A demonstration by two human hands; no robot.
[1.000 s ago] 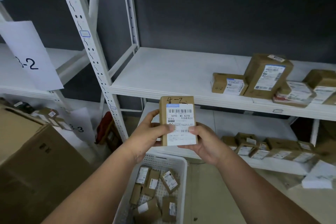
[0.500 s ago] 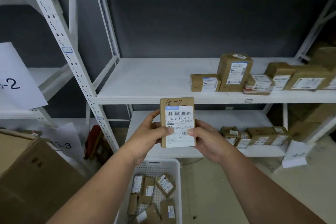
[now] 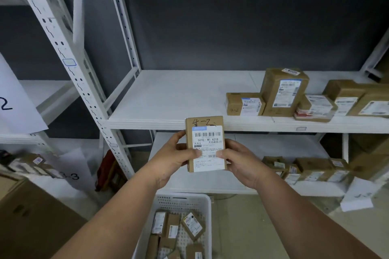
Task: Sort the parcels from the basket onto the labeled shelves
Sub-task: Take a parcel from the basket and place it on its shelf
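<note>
A small brown parcel with a white barcode label and "4-2" handwritten on top is held upright at chest height. My left hand grips its left edge, thumb on the label. My right hand grips its right edge the same way. Below stands the white perforated basket holding several small brown parcels. Behind the parcel runs the middle shelf, bare on its left half, with several parcels on its right. The lower shelf carries several more parcels.
A white slotted upright stands left of the shelf bay. Paper signs hang at left, one reading "3-3". A large cardboard box fills the lower left. A loose white sheet lies on the floor at right.
The view has tilted slightly upward, so the shelves sit lower in frame. Both hands keep the same hold on the parcel.
</note>
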